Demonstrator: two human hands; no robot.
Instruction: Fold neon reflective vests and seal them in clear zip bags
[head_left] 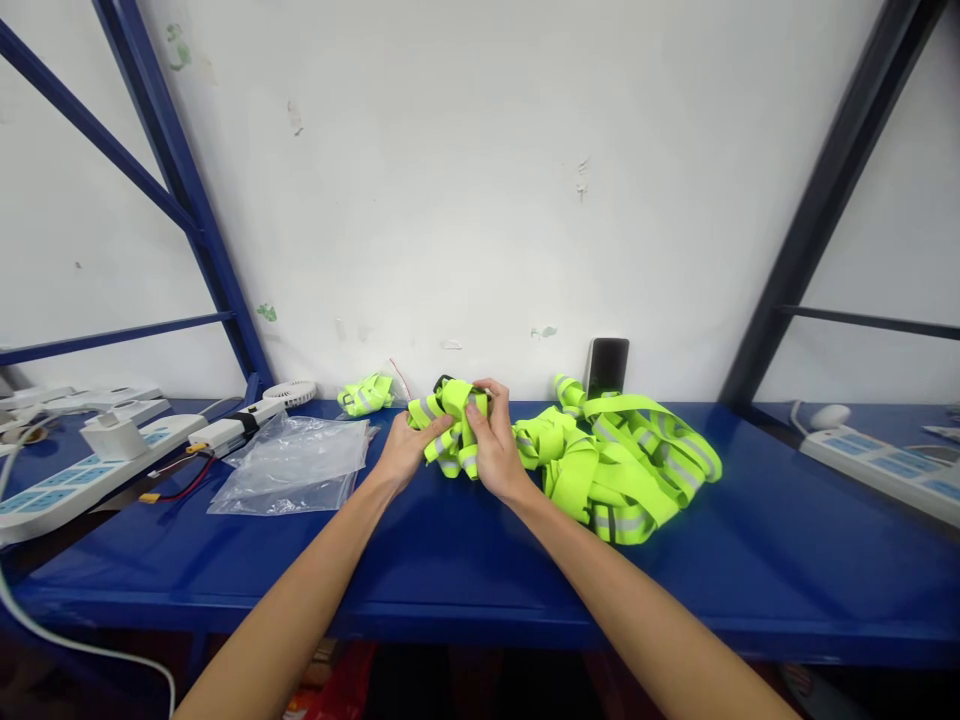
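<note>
Between my two hands is a bunched neon-yellow reflective strap [455, 405] with grey stripes and a black buckle at its top. My left hand [405, 450] pinches its left side, thumb across the front. On the other side my right hand [496, 445] grips the folds with thumb and fingers. Just right of my right hand, a loose pile of the same reflective straps [622, 465] lies on the blue table [450, 570]. A bagged bundle of reflective strap [366, 394] sits behind my left hand, near the wall.
Clear plastic bags [292, 465] lie flat at left. Beyond them are a white handheld fan [291, 393], a cable with a yellow connector [161, 496] and a power strip [97, 480]. A dark phone [607, 366] leans on the wall. Another power strip [885, 465] lies far right.
</note>
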